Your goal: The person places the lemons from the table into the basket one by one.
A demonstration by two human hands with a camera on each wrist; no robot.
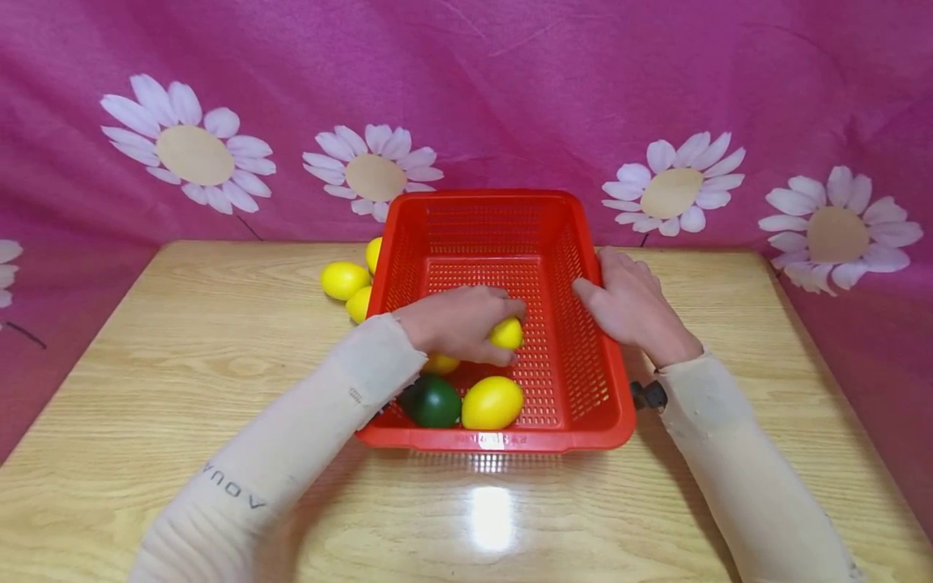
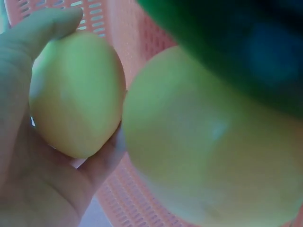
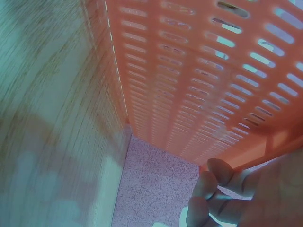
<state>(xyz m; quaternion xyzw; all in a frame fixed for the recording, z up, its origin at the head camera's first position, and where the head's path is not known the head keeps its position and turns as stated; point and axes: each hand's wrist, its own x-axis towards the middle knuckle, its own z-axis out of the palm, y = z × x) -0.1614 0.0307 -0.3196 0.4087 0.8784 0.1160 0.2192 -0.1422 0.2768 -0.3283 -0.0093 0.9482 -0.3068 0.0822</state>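
Note:
Inside a red perforated basket (image 1: 503, 440), my left hand (image 1: 459, 322) grips a lemon (image 1: 507, 333) between thumb and fingers. The left wrist view shows that lemon (image 2: 78, 94) against the palm. A second lemon (image 1: 441, 363) is partly covered by the left hand. Near the basket's front wall lie another lemon (image 1: 492, 403) and a dark green, smooth, rounded fruit (image 1: 437, 402). My right hand (image 1: 632, 301) holds the right rim, thumb inside and fingers outside. From the right wrist, its fingertips (image 3: 206, 184) show beside the basket's outer wall (image 3: 165, 85).
Three lemons (image 1: 346, 281) lie on the wooden table (image 1: 219, 364) against the basket's left side, partly hidden by it. A pink cloth with white flowers (image 1: 510, 89) hangs behind the table. A small black device (image 1: 647, 395) shows at the right wrist.

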